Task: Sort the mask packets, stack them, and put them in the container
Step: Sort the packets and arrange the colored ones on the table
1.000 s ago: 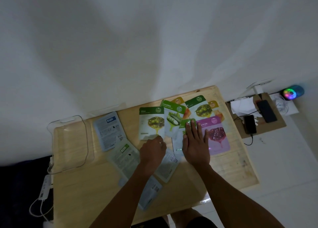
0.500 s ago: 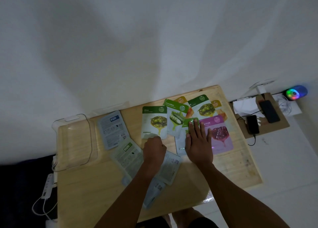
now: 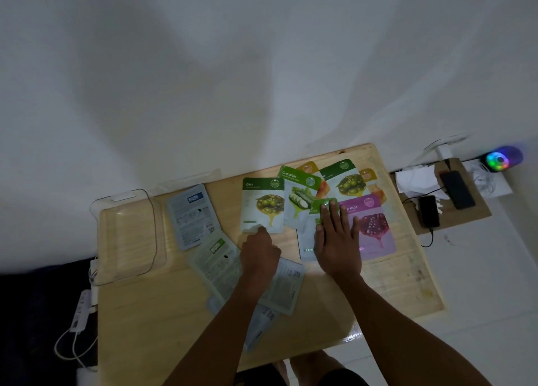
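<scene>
The left hand [image 3: 259,251] is curled, its fingers [image 3: 262,230] bent down onto the near edge of the olive packet [image 3: 263,205]; whether that edge is pinched or only pressed cannot be told. The right hand [image 3: 334,240] is laid flat, fingers narrowly spread, on a green-topped packet [image 3: 323,208] just right of the olive packet, with nothing gripped.

Trouble is likely to be caused by the overlaps. The cucumber packet [image 3: 300,199], touching the olive packet's right side, may be dragged along if the olive packet is slid. The glossy packets may slip and fan out again when gathered. Face-down packets [image 3: 215,260] near the olive packet, partly hidden under the left forearm, could be swept off the bench [image 3: 163,327] by that arm.

The pomegranate packet [image 3: 375,225] lies further right. The clear container [image 3: 128,237] stands well left of the olive packet, with no packets in it.
</scene>
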